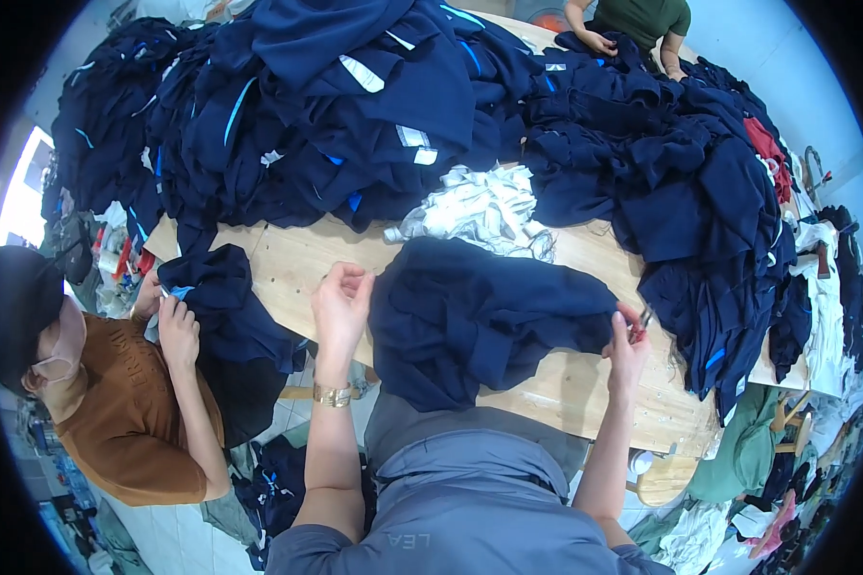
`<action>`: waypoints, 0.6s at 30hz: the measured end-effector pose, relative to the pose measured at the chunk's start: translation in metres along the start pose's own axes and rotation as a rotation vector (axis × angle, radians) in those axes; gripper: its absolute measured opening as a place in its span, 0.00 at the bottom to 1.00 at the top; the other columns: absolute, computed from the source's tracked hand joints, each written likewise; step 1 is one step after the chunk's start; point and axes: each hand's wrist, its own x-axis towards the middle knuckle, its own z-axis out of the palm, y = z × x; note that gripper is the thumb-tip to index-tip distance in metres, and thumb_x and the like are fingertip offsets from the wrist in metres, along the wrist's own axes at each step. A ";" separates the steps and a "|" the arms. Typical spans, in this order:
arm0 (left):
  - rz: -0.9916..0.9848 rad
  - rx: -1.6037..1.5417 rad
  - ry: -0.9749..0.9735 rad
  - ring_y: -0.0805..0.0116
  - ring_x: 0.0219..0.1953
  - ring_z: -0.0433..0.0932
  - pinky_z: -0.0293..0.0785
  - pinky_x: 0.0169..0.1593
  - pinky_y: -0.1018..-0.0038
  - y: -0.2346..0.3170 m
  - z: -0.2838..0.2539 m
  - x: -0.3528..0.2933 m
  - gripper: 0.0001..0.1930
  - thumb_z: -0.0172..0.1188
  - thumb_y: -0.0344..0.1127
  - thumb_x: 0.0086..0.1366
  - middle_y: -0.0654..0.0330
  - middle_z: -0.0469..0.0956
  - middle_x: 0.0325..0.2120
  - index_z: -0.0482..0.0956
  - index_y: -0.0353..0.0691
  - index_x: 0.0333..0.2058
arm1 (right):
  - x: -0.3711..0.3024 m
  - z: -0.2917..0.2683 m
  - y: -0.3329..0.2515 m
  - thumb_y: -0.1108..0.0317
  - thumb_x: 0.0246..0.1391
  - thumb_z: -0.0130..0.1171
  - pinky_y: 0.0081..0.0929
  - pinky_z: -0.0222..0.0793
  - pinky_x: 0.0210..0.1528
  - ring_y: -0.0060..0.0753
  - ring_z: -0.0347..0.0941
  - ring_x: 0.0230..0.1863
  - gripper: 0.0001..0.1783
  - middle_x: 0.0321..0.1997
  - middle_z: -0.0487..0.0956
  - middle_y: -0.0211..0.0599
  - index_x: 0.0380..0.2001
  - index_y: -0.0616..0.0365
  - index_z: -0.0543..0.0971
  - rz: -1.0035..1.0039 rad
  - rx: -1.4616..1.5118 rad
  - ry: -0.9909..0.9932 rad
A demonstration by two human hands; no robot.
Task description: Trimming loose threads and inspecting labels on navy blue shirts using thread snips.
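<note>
A dark navy garment [489, 307] lies bunched in front of me, partly on the table and partly hanging over its near edge. My left hand [343, 305] is raised beside the garment's left edge, fingers curled into a pinch; what they hold, if anything, is too small to make out. At the garment's right end, my right hand [625, 350] is closed around small metal thread snips [645, 317], whose tips stick out past the fingers. Its fingertips also touch the cloth there.
A tall heap of navy garments [288, 105] covers the far left; another pile [681, 182] runs along the right. White cloth strips [479, 206] lie between them on the wooden table [575, 393]. A co-worker [129, 402] handles navy cloth at left; another person [642, 29] works at the far side.
</note>
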 end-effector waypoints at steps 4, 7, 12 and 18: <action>0.123 0.122 -0.082 0.59 0.21 0.77 0.72 0.29 0.67 0.010 0.037 0.005 0.08 0.62 0.34 0.54 0.55 0.76 0.17 0.75 0.37 0.26 | -0.011 0.033 -0.005 0.68 0.53 0.58 0.11 0.49 0.16 0.08 0.54 0.15 0.15 0.16 0.63 0.15 0.44 0.59 0.75 -0.004 -0.064 -0.182; 0.190 0.292 -0.079 0.57 0.22 0.75 0.70 0.27 0.65 0.007 0.063 0.005 0.10 0.64 0.35 0.52 0.56 0.74 0.17 0.73 0.37 0.24 | -0.015 0.061 0.005 0.69 0.51 0.60 0.11 0.43 0.20 0.07 0.48 0.18 0.17 0.15 0.57 0.13 0.45 0.60 0.75 -0.133 -0.161 -0.362; 0.161 0.474 0.006 0.50 0.29 0.75 0.70 0.31 0.60 0.005 0.060 -0.001 0.13 0.65 0.37 0.52 0.52 0.73 0.23 0.70 0.39 0.29 | -0.026 0.081 0.014 0.59 0.46 0.63 0.27 0.65 0.26 0.33 0.69 0.22 0.23 0.20 0.72 0.35 0.46 0.53 0.74 -0.354 -0.682 -0.362; 0.017 0.552 -0.022 0.47 0.34 0.76 0.72 0.35 0.61 -0.011 0.034 0.002 0.20 0.62 0.49 0.54 0.45 0.75 0.30 0.74 0.38 0.36 | -0.034 0.091 0.005 0.54 0.47 0.61 0.37 0.71 0.30 0.47 0.76 0.28 0.18 0.24 0.79 0.41 0.38 0.53 0.75 -0.387 -0.765 -0.256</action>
